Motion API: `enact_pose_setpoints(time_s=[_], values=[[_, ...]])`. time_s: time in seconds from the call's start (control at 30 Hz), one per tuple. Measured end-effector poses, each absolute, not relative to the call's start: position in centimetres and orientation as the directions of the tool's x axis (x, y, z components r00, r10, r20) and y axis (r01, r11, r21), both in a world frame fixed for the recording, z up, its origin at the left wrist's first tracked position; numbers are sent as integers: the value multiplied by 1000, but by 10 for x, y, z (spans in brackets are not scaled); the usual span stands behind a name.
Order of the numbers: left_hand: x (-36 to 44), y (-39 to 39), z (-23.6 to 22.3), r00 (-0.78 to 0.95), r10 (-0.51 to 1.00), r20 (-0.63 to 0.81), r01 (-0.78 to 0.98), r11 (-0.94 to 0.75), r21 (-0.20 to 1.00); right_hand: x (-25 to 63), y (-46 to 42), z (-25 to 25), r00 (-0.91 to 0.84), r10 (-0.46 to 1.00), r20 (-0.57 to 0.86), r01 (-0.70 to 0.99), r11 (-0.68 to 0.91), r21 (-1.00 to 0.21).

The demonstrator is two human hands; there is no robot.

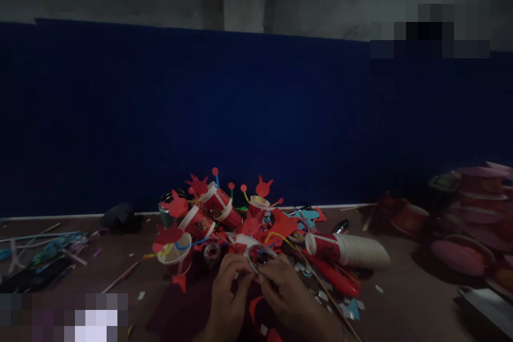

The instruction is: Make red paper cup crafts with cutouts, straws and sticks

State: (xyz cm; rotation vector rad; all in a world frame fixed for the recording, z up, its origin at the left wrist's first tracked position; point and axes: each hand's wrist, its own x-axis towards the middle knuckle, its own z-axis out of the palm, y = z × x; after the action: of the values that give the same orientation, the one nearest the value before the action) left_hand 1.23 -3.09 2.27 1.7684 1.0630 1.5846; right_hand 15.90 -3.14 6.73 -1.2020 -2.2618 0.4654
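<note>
Scraps of red paper [255,307] lie nearest, low between the forearms, where a loose one could cling to anything sticky. Just beyond, the left hand [227,284] and right hand [285,284] almost meet, thumbs and fingertips drawn into a narrow pinch on a clear ring [251,261], probably a tape roll. It is held up in front of a red-and-white cup [241,243]; whether a strip is peeled from it is too dim to tell. Best, I judge, to steady the rim with the left fingers while the right work lightly at its edge, without squeezing it out of round.

Side room is tight. A thin stick [323,288] slants close along the right forearm, so a wide pull that way may snag it. A little farther, an antlered cup [174,259] crowds the left and a cup stack [363,253] lies on its side to the right; bare bench [404,288] shows past that. Farther back, decorated cups [216,199] lean together near the bench's back edge, with the blue panel [256,117] behind.
</note>
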Motion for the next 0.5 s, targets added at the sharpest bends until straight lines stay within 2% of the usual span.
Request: enact_pose_setpoints(time_s=[0.27,0.4,0.5], values=[[15,-31,20,3,801,599,174,-590,788,159,-30,63,-466,813,349,639,582,-503],[13,-32,24,-5,811,585,119,-581,805,158,-27,61,-378,860,344,542,507,-670],[8,-26,26,-100,873,478,90,-471,878,166,-25,75,-345,894,286,455,426,-782]])
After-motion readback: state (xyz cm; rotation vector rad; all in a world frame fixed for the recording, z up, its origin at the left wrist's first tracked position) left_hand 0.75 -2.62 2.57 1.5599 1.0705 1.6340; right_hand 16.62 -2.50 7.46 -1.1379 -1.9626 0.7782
